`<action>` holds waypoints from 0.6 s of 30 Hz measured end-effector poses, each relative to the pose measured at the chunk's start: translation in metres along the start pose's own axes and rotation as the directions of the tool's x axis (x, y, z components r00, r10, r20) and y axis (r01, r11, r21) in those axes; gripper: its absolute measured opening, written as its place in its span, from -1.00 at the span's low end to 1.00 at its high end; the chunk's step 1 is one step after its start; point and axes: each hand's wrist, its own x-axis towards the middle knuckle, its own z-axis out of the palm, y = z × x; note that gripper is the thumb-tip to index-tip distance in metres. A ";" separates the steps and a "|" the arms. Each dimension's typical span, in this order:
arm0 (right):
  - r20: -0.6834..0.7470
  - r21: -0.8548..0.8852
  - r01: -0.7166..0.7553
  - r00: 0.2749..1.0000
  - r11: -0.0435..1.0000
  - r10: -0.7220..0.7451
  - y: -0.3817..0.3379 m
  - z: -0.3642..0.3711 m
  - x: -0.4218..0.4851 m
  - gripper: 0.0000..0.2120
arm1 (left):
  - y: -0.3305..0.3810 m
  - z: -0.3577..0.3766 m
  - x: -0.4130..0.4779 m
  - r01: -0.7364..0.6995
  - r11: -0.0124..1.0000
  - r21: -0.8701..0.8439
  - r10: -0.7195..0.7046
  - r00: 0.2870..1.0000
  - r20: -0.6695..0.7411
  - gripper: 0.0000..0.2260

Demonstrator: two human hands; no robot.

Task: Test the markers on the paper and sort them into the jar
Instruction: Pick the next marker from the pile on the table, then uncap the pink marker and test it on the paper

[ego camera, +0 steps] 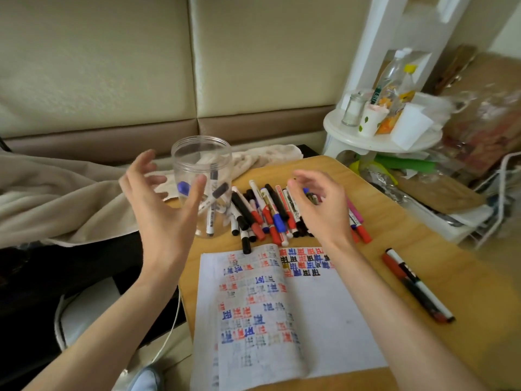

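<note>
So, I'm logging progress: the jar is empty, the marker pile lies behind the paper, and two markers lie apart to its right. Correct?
Not quite. The head view shows the jar holds several markers, so it is not empty. The marker pile does lie behind the paper, and two markers lie apart to its right.

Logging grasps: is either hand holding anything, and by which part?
Left hand holds nothing, open in front of the jar. Right hand curls over the marker pile; whether it pinches one cannot be told.
</note>
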 end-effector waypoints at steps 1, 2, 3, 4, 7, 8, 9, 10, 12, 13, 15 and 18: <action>-0.020 -0.011 -0.051 0.999 0.999 0.051 0.014 -0.012 -0.003 -0.80 | 0.004 0.001 -0.004 -0.027 0.999 -0.018 0.026 0.999 -0.027 -0.38; -0.038 -0.029 -0.095 0.995 0.995 0.094 0.026 -0.024 -0.006 -0.80 | 0.006 0.002 -0.008 -0.039 0.999 -0.033 0.038 0.999 -0.035 -0.43; -0.066 -0.054 -0.138 0.989 0.989 0.134 0.039 -0.038 -0.009 -0.80 | 0.010 0.004 -0.012 -0.041 0.998 -0.054 0.041 0.999 -0.016 -0.48; -0.101 -0.083 -0.183 0.979 0.980 0.175 0.051 -0.050 -0.011 -0.80 | 0.013 0.008 -0.017 -0.037 0.996 -0.081 0.039 0.999 0.025 -0.54; -0.192 -0.164 -0.326 0.936 0.931 0.294 0.079 -0.081 -0.019 -0.78 | 0.016 0.021 -0.032 0.015 0.986 -0.166 0.023 0.974 0.227 -0.71; -0.212 -0.188 -0.356 0.925 0.915 0.316 0.087 -0.089 -0.023 -0.77 | 0.016 0.027 -0.038 0.032 0.983 -0.179 0.024 0.953 0.302 -0.73; -0.229 -0.218 -0.372 0.918 0.902 0.323 0.093 -0.096 -0.026 -0.77 | 0.017 0.033 -0.044 0.047 0.982 -0.185 0.027 0.925 0.379 -0.74; -0.238 -0.251 -0.377 0.917 0.892 0.321 0.098 -0.101 -0.029 -0.77 | 0.017 0.038 -0.051 0.066 0.981 -0.183 0.025 0.891 0.453 -0.73; -0.240 -0.312 -0.389 0.915 0.867 0.324 0.105 -0.108 -0.031 -0.78 | 0.017 0.051 -0.065 0.101 0.980 -0.170 0.015 0.820 0.573 -0.73; -0.235 -0.338 -0.398 0.913 0.853 0.333 0.110 -0.110 -0.030 -0.77 | 0.016 0.057 -0.072 0.113 0.980 -0.166 0.012 0.790 0.613 -0.73; -0.228 -0.395 -0.405 0.913 0.825 0.339 0.118 -0.114 -0.026 -0.77 | 0.014 0.070 -0.081 0.133 0.979 -0.152 0.003 0.743 0.670 -0.75; -0.205 -0.446 -0.412 0.911 0.795 0.357 0.128 -0.115 -0.010 -0.74 | 0.015 0.087 -0.090 0.141 0.981 -0.134 -0.008 0.717 0.697 -0.77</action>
